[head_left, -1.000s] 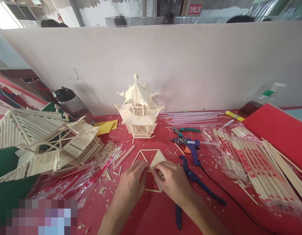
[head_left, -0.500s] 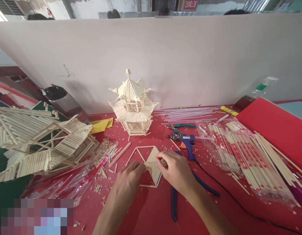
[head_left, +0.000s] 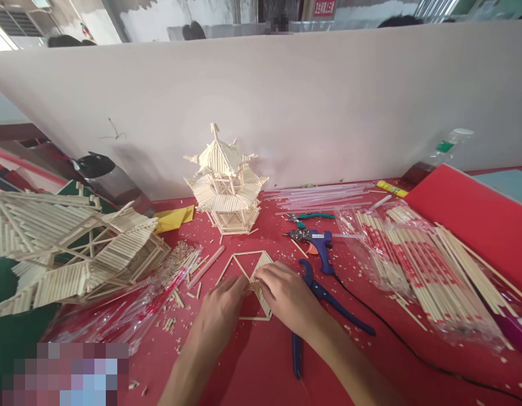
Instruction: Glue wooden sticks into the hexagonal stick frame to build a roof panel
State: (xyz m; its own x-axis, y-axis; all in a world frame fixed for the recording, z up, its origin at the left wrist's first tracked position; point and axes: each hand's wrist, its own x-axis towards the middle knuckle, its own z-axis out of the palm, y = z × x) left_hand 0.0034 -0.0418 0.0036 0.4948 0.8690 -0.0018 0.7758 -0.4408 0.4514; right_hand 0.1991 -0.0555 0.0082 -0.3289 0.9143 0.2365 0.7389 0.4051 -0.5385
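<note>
A: Your left hand [head_left: 221,307] and right hand [head_left: 286,296] both lay flat, fingers pressing the stick frame [head_left: 252,282] on the bench [head_left: 252,372] between them; neither gripped it.

B: The risk?

A: Uneven pressure could, I judged, have snapped its thin sticks. Just right of your right hand lay the cutters [head_left: 324,301]; beyond them the glue gun [head_left: 318,242], whose cord a sleeve might have snagged.

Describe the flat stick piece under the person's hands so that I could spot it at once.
Start at the small two-tiered stick pavilion standing against the pale partition, then come straight toward the viewer on the red table. There lies the flat stick frame, with the left hand and right hand on it. Unlike the standing models, it is flat, angular and only partly filled with sticks.
</note>
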